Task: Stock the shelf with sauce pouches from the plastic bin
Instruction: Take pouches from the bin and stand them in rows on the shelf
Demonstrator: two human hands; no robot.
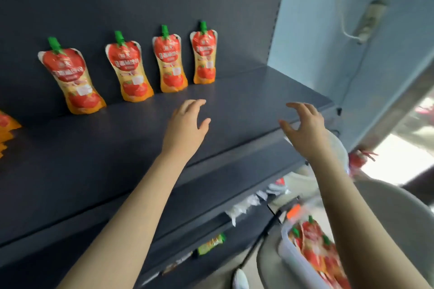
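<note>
Several red-and-orange sauce pouches [171,60] with green caps stand in a row against the back of the dark shelf [246,101]. Another pouch [5,124] shows partly at the left edge. My left hand [187,125] hovers over the shelf in front of the row, fingers relaxed, holding nothing. My right hand [303,128] is above the shelf's front edge, fingers spread and loosely bent, empty. Low at the right, the clear plastic bin [294,258] holds more pouches [315,241].
The bin sits on a round grey surface [387,206]. Lower shelves carry small packets [210,244] and white wrappers [244,206]. A pale blue wall [317,30] with a hanging power strip [370,21] stands right of the shelf.
</note>
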